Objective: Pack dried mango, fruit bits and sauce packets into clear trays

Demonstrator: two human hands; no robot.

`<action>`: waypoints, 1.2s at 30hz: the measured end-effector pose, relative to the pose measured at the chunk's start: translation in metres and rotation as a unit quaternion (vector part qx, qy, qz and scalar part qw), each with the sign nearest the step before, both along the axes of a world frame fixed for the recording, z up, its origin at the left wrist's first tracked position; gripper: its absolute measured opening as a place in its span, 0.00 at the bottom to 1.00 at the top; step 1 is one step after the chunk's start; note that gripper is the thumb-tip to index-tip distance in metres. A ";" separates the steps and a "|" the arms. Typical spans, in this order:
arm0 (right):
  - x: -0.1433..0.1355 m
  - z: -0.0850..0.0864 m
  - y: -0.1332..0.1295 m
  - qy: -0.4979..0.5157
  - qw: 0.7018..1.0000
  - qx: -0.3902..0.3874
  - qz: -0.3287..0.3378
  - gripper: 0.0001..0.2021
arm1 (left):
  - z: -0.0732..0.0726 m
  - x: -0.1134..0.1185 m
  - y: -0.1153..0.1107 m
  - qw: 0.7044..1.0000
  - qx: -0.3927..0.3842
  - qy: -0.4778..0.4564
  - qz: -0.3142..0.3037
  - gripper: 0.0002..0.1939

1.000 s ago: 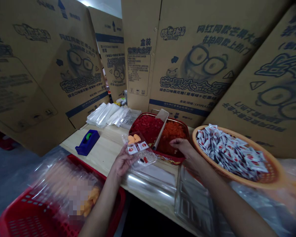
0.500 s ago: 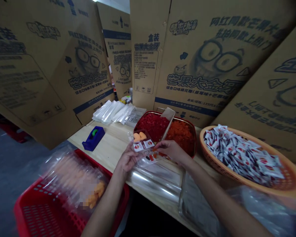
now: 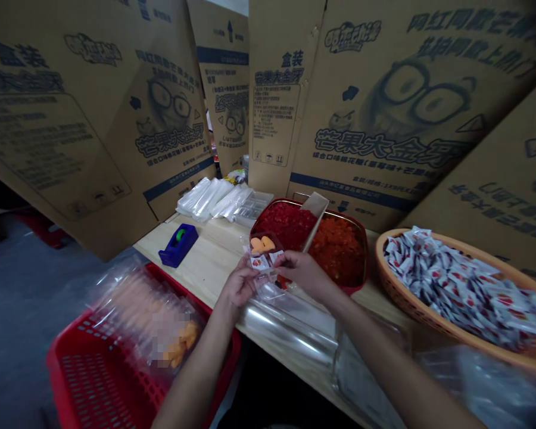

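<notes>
My left hand [image 3: 241,285] pinches the left edge of a small clear plastic tray [image 3: 265,278], held tilted above the table. Orange pieces [image 3: 262,244] lie in its far compartment. Two white sachets with red print [image 3: 259,262] sit in the middle. Small red and dark pieces show in the near part, partly covered by my right hand [image 3: 301,275]. That hand is closed at the tray's right side, its fingertips by the right sachet. Clear film or a bag hangs below the tray. Behind it stands a red-rimmed container [image 3: 365,262] of red packets and orange-red packets, split by a divider [image 3: 316,221].
An orange basket [image 3: 386,286] of white sachets stands right. Left are a blue tape dispenser [image 3: 178,245] and a red crate [image 3: 65,357] holding bagged orange pieces [image 3: 138,310]. Clear bags [image 3: 214,198] lie at the back, before tall cardboard boxes [image 3: 361,137]. Clear plastic sheets [image 3: 290,333] lie near me.
My right hand has shifted over the tray, its fingertips now by the right sachet and covering more of the near compartment. My left hand keeps its hold. The camera view has turned slightly left.
</notes>
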State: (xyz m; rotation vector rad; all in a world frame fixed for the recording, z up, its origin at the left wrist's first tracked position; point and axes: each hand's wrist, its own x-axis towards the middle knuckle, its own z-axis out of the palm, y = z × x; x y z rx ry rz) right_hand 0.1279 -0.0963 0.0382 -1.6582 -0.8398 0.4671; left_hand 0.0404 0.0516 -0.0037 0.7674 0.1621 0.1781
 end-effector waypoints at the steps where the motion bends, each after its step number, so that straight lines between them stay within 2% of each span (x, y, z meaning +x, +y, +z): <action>1: -0.005 -0.002 0.007 -0.005 1.000 0.011 0.008 0.05 | -0.001 0.001 0.001 1.000 0.001 0.003 0.002 0.37; 5: -0.019 -0.010 0.023 -0.030 0.999 0.002 0.022 0.03 | -0.004 0.002 0.002 1.000 0.000 0.000 0.009 0.37; 9: -0.018 -0.012 0.020 -0.015 1.000 -0.020 0.016 0.05 | -0.004 0.002 0.002 1.000 -0.003 -0.010 0.012 0.37; 13: -0.003 -0.009 0.001 -0.087 0.994 -0.007 -0.069 0.06 | -0.003 0.001 0.003 1.000 -0.014 -0.011 0.002 0.38; 16: 0.010 -0.004 -0.017 -0.151 0.980 -0.038 -0.122 0.05 | -0.003 -0.001 0.006 1.000 -0.026 -0.009 0.002 0.38; 22: 0.014 -0.005 -0.049 -0.186 0.969 -0.092 -0.136 0.05 | 0.001 -0.015 0.012 1.000 -0.022 0.010 0.010 0.38; 27: -0.005 -0.020 -0.069 -0.204 0.959 -0.103 -0.169 0.05 | 0.008 -0.029 0.009 1.000 -0.008 0.011 0.007 0.40; 29: -0.019 -0.022 -0.072 -0.218 0.961 -0.069 -0.156 0.06 | 0.010 -0.033 0.003 1.000 -0.002 0.009 0.003 0.40; 32: -0.042 -0.016 -0.070 -0.287 0.951 -0.040 -0.107 0.07 | 0.013 -0.036 -0.009 1.000 -0.002 0.014 -0.009 0.41; 36: -0.062 -0.004 -0.060 -0.377 0.910 -0.158 -0.064 0.09 | 0.015 -0.038 -0.022 1.000 0.000 0.008 -0.031 0.42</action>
